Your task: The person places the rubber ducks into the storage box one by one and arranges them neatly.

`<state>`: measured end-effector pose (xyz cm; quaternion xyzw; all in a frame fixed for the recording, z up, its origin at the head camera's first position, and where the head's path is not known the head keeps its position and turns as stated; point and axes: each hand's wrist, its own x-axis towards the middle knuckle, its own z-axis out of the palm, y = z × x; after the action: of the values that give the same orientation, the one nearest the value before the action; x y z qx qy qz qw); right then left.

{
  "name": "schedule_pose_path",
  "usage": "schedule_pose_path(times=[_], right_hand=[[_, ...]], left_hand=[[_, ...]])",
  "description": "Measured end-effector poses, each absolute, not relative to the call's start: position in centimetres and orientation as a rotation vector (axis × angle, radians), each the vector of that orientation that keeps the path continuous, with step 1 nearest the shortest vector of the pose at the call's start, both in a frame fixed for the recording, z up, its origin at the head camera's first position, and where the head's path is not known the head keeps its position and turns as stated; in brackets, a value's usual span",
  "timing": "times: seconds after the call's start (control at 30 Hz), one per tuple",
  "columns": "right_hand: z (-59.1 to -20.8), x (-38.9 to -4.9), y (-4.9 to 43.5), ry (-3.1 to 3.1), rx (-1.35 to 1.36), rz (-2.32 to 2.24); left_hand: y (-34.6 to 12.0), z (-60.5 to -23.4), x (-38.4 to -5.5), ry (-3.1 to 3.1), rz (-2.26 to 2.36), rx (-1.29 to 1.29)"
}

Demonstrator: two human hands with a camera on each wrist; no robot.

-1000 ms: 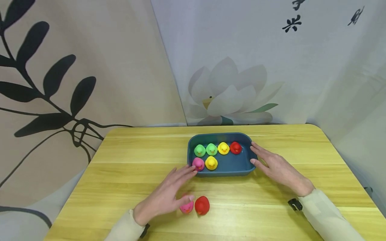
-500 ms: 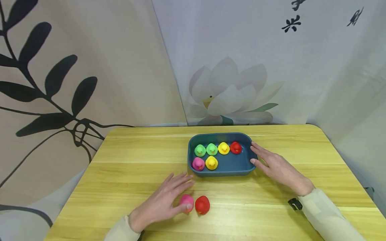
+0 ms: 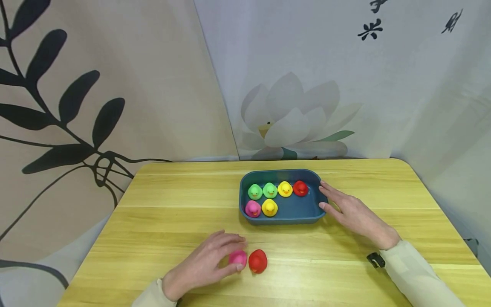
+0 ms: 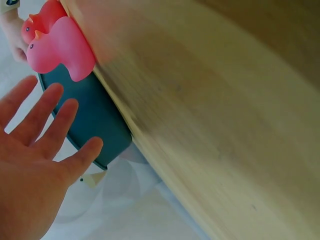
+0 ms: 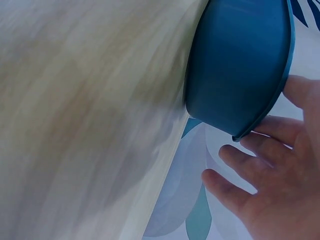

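Note:
My left hand [image 3: 205, 265] hovers low around a pink rubber duck [image 3: 238, 257] on the table, thumb on the near side and fingers on the far side. In the left wrist view its fingers are spread and loosely bent, with a gap to the pink duck [image 4: 65, 47]. Just right of that duck sits a red rubber duck [image 3: 258, 261]. My right hand [image 3: 354, 213] rests at the right end of a dark blue tray [image 3: 295, 221], fingertips and thumb at its rim. The right wrist view has those relaxed fingers beside the tray [image 5: 240, 60].
Inside the tray, the back row has two green ducks [image 3: 270, 190], a yellow one [image 3: 285, 189] and a red one [image 3: 301, 188]. In front of them are a magenta duck [image 3: 253, 209] and another yellow duck [image 3: 270, 207]. A printed curtain [image 3: 172, 76] hangs behind the wooden table [image 3: 172, 187].
My left hand has drawn back from the tray's front left corner toward the pink duck, its fingers coming down around it. The right hand has stayed at the tray.

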<state>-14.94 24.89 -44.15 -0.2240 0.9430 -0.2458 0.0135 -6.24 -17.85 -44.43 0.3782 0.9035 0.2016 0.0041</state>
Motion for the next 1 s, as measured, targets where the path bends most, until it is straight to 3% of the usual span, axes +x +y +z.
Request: schedule_pose_path(times=[1.0], right_hand=[[-44.16,-14.93,24.89,2.926,-0.692,-0.767]], left_hand=[[-18.15,-43.81,-6.85,2.728,0.801,1.306]])
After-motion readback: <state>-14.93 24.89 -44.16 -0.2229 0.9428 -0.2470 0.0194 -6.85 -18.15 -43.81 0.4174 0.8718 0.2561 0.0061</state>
